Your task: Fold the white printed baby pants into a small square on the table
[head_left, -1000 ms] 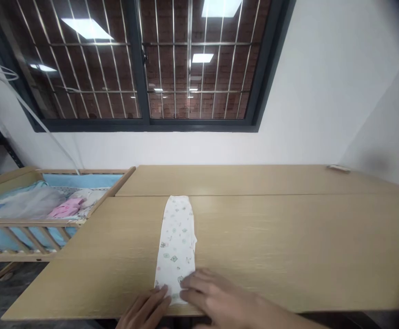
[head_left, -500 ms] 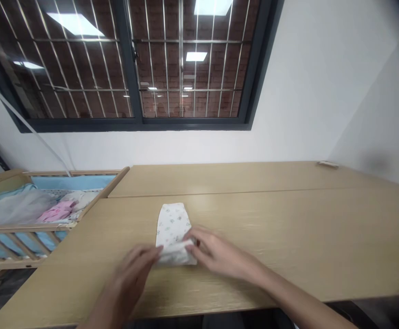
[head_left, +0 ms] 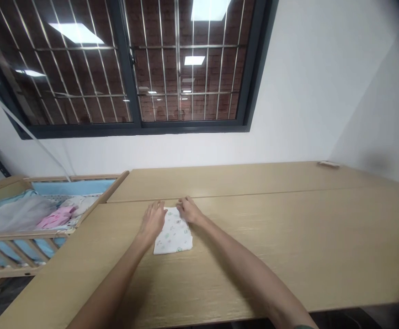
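A folded white cloth (head_left: 174, 235) with small printed figures lies flat on the wooden tabletop. It looks like a small baby garment, but its exact kind does not show. My left hand (head_left: 154, 219) is at its far left corner, thumb on the fabric and fingers bent around the edge. At the far right corner, my right hand (head_left: 188, 211) pinches the edge with curled fingers. Both hands partly cover the far edge; the near edge of the cloth is in plain view.
A wooden cot (head_left: 93, 205) with blue lining stands against the table's left side, holding a pink cloth (head_left: 57, 217) and pale bedding. A small flat object (head_left: 328, 164) lies at the table's far right. Behind the table (head_left: 288, 246) are a white wall and a barred window (head_left: 185, 91).
Both hands have moved from the near edge of the cloth to its far edge. The near part is now folded over, so the cloth looks shorter.
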`<state>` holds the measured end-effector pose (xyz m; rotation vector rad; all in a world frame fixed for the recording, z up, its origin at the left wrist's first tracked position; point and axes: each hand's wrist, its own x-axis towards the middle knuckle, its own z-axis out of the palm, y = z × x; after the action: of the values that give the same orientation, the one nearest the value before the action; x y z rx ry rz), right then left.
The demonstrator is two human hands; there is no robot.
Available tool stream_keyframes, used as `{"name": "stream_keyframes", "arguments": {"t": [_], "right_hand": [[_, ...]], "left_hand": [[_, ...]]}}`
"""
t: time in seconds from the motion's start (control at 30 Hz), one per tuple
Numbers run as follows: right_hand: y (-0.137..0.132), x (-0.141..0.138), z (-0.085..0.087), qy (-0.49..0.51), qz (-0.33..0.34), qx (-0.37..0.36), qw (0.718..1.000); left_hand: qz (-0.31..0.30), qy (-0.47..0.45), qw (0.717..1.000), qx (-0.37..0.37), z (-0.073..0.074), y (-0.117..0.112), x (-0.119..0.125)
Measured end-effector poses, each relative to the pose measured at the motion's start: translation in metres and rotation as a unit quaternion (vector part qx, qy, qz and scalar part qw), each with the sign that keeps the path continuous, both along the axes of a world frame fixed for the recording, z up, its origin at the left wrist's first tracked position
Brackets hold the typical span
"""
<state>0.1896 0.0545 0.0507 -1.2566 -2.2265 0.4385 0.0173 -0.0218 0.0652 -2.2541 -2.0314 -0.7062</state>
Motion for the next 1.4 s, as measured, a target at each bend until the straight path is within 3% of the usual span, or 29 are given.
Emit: {"name": "stream_keyframes", "arguments": {"t": [0.07,0.13,0.23,0.33,0.47,0.63,0.77,0.9,1.03,1.1,1.23,1.4], "right_hand": [[-0.015,0.003,0.007,-0.005,0.032,0.028,0.999],[-0.037,0.004,0.016,-0.021,0.117,0.054,0.992],[-0.074,-0.001,0.021,-0.056,0.283,0.041,0.957],[-0.096,-0.008,0.01,-0.085,0.389,-0.002,0.917],[-0.084,-0.015,-0.015,-0.122,0.385,-0.048,0.913],[-0.028,-0.018,-0.027,-0.164,0.304,-0.028,0.938],[0.007,-0.019,-0.029,-0.172,0.267,-0.003,0.948],[0.011,-0.021,-0.032,-0.196,0.238,0.053,0.95],[-0.015,-0.012,-0.019,-0.187,0.206,0.149,0.949],[-0.037,0.0,-0.006,-0.175,0.191,0.156,0.953],[-0.083,0.034,0.011,-0.169,0.205,0.074,0.961],[-0.115,0.058,0.007,-0.157,0.211,0.001,0.965]], "left_hand": [[0.001,0.025,1.0,-0.004,-0.009,-0.029,0.011],[-0.017,0.074,0.997,-0.015,-0.024,-0.064,0.023],[-0.019,0.14,0.99,-0.002,-0.056,-0.109,0.038],[-0.018,0.161,0.986,0.037,-0.083,-0.13,0.046],[-0.002,0.146,0.987,0.071,-0.099,-0.131,0.044],[0.016,0.139,0.983,0.115,-0.107,-0.126,0.038],[0.006,0.15,0.981,0.119,-0.108,-0.126,0.036],[-0.018,0.163,0.984,0.072,-0.097,-0.121,0.025],[-0.074,0.086,0.993,-0.014,-0.079,-0.109,-0.008],[-0.111,0.026,0.993,-0.024,-0.072,-0.102,-0.026],[-0.186,-0.019,0.982,-0.023,-0.063,-0.091,-0.042],[-0.179,-0.1,0.976,-0.066,-0.045,-0.079,-0.039]]}}
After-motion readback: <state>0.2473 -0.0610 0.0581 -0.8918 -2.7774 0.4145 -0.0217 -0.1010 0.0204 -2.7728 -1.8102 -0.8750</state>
